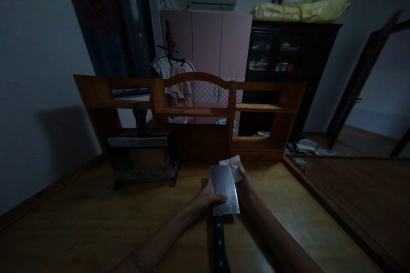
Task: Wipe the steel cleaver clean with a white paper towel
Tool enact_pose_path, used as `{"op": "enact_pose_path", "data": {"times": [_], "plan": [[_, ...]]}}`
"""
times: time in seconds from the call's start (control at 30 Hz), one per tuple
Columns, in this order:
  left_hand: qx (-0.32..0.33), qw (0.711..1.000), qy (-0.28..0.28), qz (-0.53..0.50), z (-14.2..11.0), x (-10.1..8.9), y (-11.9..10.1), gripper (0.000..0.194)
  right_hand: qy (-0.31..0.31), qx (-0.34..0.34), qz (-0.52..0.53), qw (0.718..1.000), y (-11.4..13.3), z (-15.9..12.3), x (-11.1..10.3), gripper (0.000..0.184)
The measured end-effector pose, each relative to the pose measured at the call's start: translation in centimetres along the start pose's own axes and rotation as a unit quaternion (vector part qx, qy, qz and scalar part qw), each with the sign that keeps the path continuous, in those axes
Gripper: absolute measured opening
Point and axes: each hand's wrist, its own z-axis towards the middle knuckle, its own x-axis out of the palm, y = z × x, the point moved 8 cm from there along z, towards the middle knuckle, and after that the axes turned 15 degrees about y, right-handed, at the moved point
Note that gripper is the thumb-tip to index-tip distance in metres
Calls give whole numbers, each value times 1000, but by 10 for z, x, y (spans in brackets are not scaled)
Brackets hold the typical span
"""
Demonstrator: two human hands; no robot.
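A cleaver (224,185) with a broad metal blade and a black riveted handle points away from me, its handle toward my body. My left hand (209,198) grips the blade from the left, with the thumb lying across its face and the other fingers behind it. On the blade's right side, my right hand (245,185) holds a white tissue (235,166) close to the far corner. The fingers of the right hand are partly hidden behind the blade and the tissue.
Under my hands lies a wooden desktop (179,217). A wooden shelf unit (198,113) stands along its far side. At the left sits a dark box-like holder (144,153) with a black handle rising from it. Farther back are a pink wardrobe (206,42) and a dark cabinet (288,59).
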Motion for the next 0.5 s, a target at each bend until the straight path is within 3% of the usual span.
{"op": "enact_pose_path", "data": {"times": [0.2, 0.5], "plan": [[2, 1000, 13, -17, 2, 0, 3, 80, -4, -3, 9, 1000, 1, 1, -2, 38], [5, 999, 13, -42, 4, -2, 8, 87, -30, -44, -84, 995, 2, 2, -8, 42]]}}
